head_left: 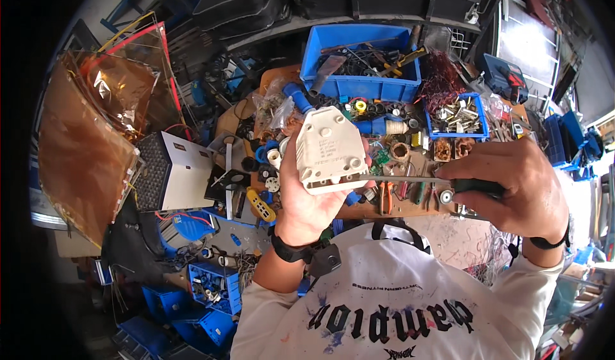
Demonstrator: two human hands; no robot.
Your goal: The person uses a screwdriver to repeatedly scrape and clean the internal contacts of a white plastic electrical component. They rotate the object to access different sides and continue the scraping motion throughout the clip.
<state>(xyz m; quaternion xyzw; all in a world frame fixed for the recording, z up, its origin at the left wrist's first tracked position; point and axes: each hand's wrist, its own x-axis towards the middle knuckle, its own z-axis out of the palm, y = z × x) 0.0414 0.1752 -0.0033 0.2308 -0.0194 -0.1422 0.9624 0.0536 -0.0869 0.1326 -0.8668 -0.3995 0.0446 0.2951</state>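
My left hand [298,209] is wrapped from below around a cream-white plastic housing [330,143]. The housing has a tapered body, round screw recesses and moulded marks, and its wider end faces me. In my right hand [519,180] is a screwdriver [410,178] with a dark handle and a long thin shaft. Its shaft lies level and points left. The tip meets the housing's near right edge, where a slot shows; whether it goes inside I cannot tell. A blue plug-like part [298,97] lies just beyond the housing's narrow end.
A large blue bin [362,89] of tools stands at the back of the cluttered workbench [397,211]. Right of it is a blue tray [485,117] of metal pieces. Orange-handled pliers [385,196] lie near the front edge, and a yellow power strip [259,205] lies to the left.
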